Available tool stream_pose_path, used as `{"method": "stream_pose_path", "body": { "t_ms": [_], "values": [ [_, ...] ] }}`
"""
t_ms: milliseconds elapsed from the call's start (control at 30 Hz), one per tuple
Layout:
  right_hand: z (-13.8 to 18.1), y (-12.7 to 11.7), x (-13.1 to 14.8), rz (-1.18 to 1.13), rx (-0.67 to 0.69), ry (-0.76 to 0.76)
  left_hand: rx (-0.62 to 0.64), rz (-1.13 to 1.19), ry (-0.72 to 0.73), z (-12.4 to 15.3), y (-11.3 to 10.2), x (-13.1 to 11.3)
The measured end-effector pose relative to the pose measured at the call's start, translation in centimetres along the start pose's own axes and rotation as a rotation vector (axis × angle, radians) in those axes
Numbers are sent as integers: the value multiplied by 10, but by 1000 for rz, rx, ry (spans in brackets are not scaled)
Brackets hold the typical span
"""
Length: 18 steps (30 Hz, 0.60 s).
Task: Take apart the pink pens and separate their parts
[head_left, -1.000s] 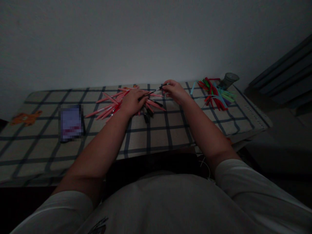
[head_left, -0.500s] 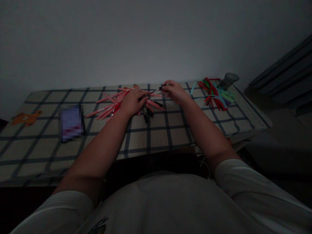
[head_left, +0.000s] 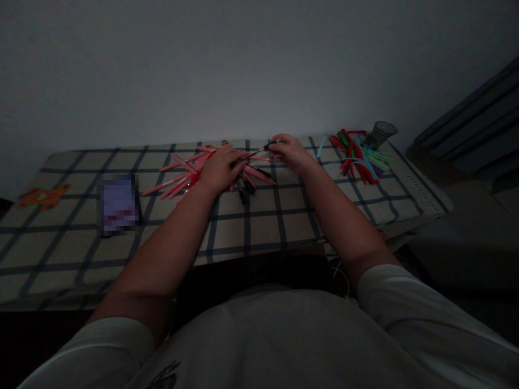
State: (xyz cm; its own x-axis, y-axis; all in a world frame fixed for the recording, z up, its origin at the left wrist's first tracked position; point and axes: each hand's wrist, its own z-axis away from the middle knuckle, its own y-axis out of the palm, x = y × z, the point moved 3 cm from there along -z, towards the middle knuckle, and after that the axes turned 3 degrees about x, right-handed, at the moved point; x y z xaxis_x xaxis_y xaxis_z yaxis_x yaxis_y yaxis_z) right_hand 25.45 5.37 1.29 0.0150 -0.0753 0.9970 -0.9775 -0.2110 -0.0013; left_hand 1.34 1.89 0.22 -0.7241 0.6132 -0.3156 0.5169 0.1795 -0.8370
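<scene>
1. So the right hand point(head_left: 280, 148) has a slim black pen-like stick point(head_left: 266, 145) pinched by its dark end, just above the cloth-covered surface point(head_left: 263, 227). Light pinch, fingertips only, seems right to me; squeezing harder would probably make it roll.
2. Left hand point(head_left: 221, 170) lies palm down over the pile of pink sticks point(head_left: 178, 185). The stick's other end runs to its fingertips, but it's too dark to tell if they're gripping or just resting, sorry.
3. Imo, hold both ends in line. Tilt one and a thin thing like that could twist or slip.
4. I'd go easy with the left palm too: those pink ones fan out every which way and look ready to scatter. Same for the black pieces point(head_left: 243, 195) poking out near the thumb.
5. Watch the right elbow, the colored strips point(head_left: 357, 162) and the cup point(head_left: 379, 135) sit off that side.
</scene>
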Motion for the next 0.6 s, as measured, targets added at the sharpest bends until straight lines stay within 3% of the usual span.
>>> {"method": "stream_pose_path", "body": {
  "t_ms": [600],
  "values": [
    [3, -1, 5, 46, 21, -14, -1, -32, -55, -1, 1, 1]
  ]
}}
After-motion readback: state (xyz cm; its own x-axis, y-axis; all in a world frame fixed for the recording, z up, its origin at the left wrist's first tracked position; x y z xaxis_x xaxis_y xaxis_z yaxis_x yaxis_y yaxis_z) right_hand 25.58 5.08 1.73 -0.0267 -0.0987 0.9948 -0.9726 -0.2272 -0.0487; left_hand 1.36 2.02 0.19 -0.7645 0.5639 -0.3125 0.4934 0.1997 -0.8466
